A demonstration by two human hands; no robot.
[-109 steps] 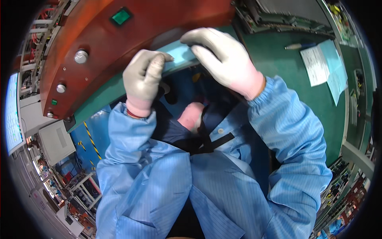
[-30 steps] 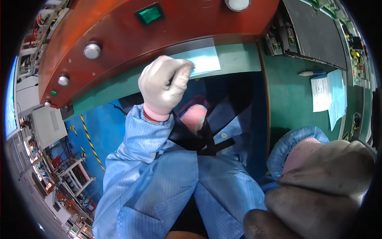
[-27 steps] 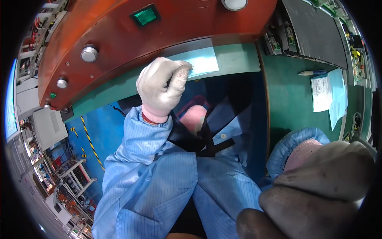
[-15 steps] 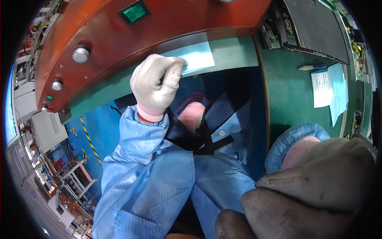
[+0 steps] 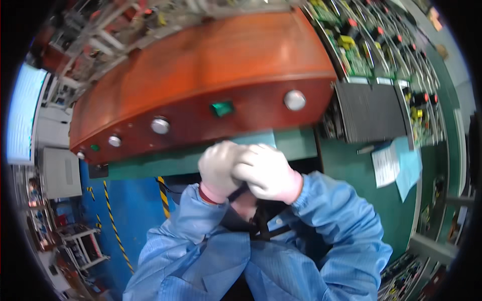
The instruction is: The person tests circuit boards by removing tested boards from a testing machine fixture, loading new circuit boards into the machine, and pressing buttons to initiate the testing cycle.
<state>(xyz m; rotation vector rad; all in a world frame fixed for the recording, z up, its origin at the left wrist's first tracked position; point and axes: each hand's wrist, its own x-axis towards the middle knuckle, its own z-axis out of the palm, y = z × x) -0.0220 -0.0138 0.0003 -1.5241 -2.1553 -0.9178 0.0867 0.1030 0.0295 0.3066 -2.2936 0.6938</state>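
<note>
My left hand (image 5: 218, 168) and my right hand (image 5: 266, 170), both in white knit gloves, meet in front of my body. Their fingers are curled and touch each other, slightly smeared by motion. Whatever lies between them, if anything, is hidden. Just beyond them stands a long orange-red machine (image 5: 201, 75) with silver knobs and a green rectangular switch (image 5: 222, 109) on its front. A strip of pale blue sheet (image 5: 263, 138) shows behind my hands, at the machine's lower edge.
On the green bench (image 5: 346, 175) to the right lie a printed white slip (image 5: 385, 166), a light blue paper (image 5: 409, 168) and a pen (image 5: 365, 149). A dark grey panel (image 5: 369, 110) and racked circuit boards (image 5: 351, 55) stand behind. Blue floor (image 5: 138, 215) with striped tape lies left.
My right hand has come down from close to the camera at the lower right and now meets my left. The view has shifted, showing more of the machine and the boards behind.
</note>
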